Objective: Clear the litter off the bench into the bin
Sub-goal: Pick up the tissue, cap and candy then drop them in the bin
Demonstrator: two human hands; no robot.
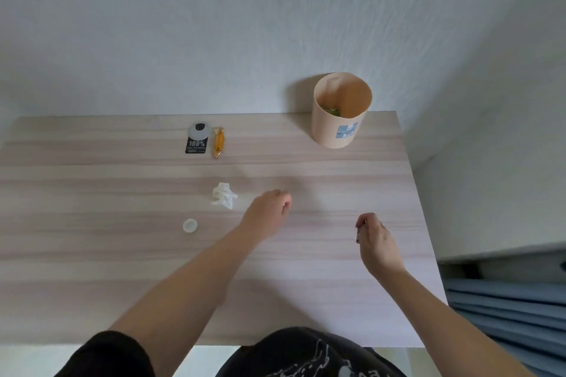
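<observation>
Worktop (pixel 337 254) of pale wood grain runs under both your arms, its far edge against a light textured wall. Take the bin (pixel 340 113) as your landmark: a beige round tub with a blue label, standing upright at the far edge, with something green showing at its bottom. Well to the left of the bin, also by the far edge, lie a black hang tag (pixel 196 140) printed "100%" and, just beside it, an orange sweet wrapper (pixel 219 143). Nearer you than those, a crumpled white tissue (pixel 224 195) lies on the wood, and a small white cap (pixel 190 225) nearer still. Your left hand (pixel 269 211) hovers just beside the tissue on its bin side, fingers curled loosely inward around nothing visible. Your right hand (pixel 378 243), nearer you than the bin, has its fingers pinched on a small dark object (pixel 358 237), too hidden to identify. Right of the worktop, blue slats (pixel 505 303) show low down.
</observation>
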